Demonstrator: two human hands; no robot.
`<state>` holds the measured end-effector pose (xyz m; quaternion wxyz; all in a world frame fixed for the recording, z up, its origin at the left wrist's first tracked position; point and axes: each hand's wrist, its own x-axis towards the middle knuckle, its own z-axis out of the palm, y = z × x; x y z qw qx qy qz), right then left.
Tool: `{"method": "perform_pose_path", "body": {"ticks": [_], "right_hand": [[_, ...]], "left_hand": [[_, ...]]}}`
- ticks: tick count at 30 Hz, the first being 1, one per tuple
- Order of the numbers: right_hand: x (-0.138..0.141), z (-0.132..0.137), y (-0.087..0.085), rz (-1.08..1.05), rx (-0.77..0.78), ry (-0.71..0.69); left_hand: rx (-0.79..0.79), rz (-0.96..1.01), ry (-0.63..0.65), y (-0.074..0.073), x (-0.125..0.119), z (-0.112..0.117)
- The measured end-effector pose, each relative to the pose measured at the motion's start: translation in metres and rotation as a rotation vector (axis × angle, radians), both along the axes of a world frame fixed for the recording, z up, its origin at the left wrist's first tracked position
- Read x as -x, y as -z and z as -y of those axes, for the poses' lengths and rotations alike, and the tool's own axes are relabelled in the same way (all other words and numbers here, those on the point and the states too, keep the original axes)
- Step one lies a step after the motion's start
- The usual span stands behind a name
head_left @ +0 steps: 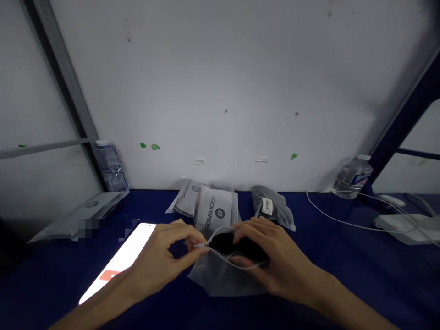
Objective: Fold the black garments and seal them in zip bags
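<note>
A grey zip pouch (220,277) lies on the dark blue table (343,275) in front of me, its mouth held wide with something black (228,244) inside. My left hand (165,259) pinches the left corner of the pouch's mouth between thumb and forefinger. My right hand (266,254) grips the right side of the mouth, fingers curled over the rim and thumb on the near edge. Behind my hands lie a grey pouch printed ROCKBROS (215,211), another grey pouch (185,197) and a dark pouch with a barcode label (273,206).
A lit phone screen (120,259) lies at my left. Flat grey pouches (82,215) sit at the far left. Plastic bottles stand against the white wall, one left (110,167) and one right (352,176). A white cable (340,220) runs to a white device (409,227) at the right.
</note>
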<state>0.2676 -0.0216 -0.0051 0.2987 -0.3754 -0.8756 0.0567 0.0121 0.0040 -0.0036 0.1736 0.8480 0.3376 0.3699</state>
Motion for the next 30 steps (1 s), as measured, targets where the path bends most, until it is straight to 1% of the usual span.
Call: {"method": "perform_pose_path", "body": {"ticks": [3,5,9,11,14,19,22,25,30], "right_hand": [[-0.001,-0.004,0.000,-0.027,0.041,-0.022],[-0.001,-0.006,0.001,-0.070,0.066,-0.028],[-0.002,-0.010,0.004,-0.149,0.118,-0.025],[-0.004,-0.011,0.005,-0.164,0.126,-0.016],[-0.005,-0.011,0.007,-0.166,0.130,-0.014],[-0.006,-0.011,0.006,-0.164,0.156,-0.038],[-0.007,-0.012,0.006,-0.170,0.161,-0.047],[-0.008,-0.012,0.006,-0.168,0.164,-0.037],[-0.010,-0.014,0.006,-0.160,0.160,-0.022]], "left_hand": [[-0.013,0.015,-0.004,0.000,-0.001,-0.001],[0.005,0.027,-0.016,-0.001,-0.001,0.000],[0.106,0.054,-0.057,-0.005,0.002,-0.001],[0.166,0.089,-0.047,-0.005,0.004,-0.002],[0.236,0.148,-0.023,-0.004,0.005,-0.005],[0.287,0.177,-0.019,0.001,0.003,-0.010],[0.286,0.181,-0.005,0.000,0.003,-0.009],[0.242,0.174,0.014,-0.001,0.003,-0.007],[0.204,0.136,-0.006,-0.001,0.003,-0.004]]}}
